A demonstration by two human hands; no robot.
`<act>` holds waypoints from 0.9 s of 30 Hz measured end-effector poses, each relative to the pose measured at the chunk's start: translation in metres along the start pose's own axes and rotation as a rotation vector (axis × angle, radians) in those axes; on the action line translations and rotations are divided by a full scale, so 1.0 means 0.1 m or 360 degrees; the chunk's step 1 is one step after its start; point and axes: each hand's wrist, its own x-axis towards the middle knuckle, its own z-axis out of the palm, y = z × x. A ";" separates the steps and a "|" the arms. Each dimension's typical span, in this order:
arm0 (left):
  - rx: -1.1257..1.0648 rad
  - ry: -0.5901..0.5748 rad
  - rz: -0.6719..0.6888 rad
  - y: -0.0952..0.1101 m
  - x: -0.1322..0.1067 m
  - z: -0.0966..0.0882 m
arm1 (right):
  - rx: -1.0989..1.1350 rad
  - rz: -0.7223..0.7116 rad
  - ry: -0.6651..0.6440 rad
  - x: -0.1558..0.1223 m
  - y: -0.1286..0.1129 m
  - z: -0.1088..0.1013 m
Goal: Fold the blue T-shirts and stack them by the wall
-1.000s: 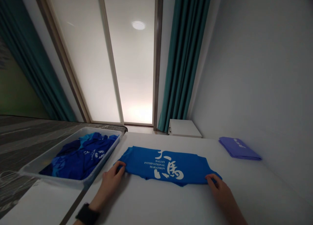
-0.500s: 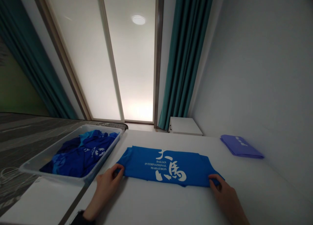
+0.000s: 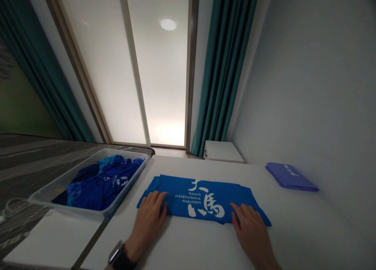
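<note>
A blue T-shirt (image 3: pixel 188 207) with white printed lettering lies folded into a wide strip on the white table. My left hand (image 3: pixel 152 211) rests on its left part, fingers stretched over the cloth and the thumb apart; a watch is on that wrist. Over the right part of the shirt lies my right hand (image 3: pixel 248 219), its fingers extended and lying on the fabric near the white print. Neither hand grips the cloth. Both sleeve ends of the shirt show, pointing outward at the left and right.
On the left stands a clear plastic bin (image 3: pixel 102 215) with crumpled blue clothes (image 3: pixel 108 182) in it. A folded purple garment (image 3: pixel 290 176) lies at the table's right, near the wall. Behind the table (image 3: pixel 194 246) is a small white cabinet (image 3: pixel 223 151).
Both hands have let go of the shirt's outer ends and moved inward onto its surface, fingers now spread out. The shirt stays in about the same place.
</note>
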 end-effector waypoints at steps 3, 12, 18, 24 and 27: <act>-0.0077 -0.0053 0.0342 0.37 0.16 0.20 | 0.0085 -0.0198 -0.0070 0.21 -0.42 0.05; -0.0120 -0.0314 0.0596 0.76 0.46 0.50 | 0.0161 -0.0294 -0.0409 0.50 -0.85 0.24; -0.0119 -0.0313 0.0633 0.72 0.43 0.55 | 0.0171 -0.0241 -0.0523 0.49 -0.89 0.19; -0.0107 -0.0314 0.0621 0.75 0.42 0.55 | 0.0173 -0.0276 -0.0484 0.49 -0.87 0.19; -0.0092 -0.0275 0.0567 0.77 0.40 0.57 | 0.0164 -0.0352 -0.0523 0.52 -0.83 0.15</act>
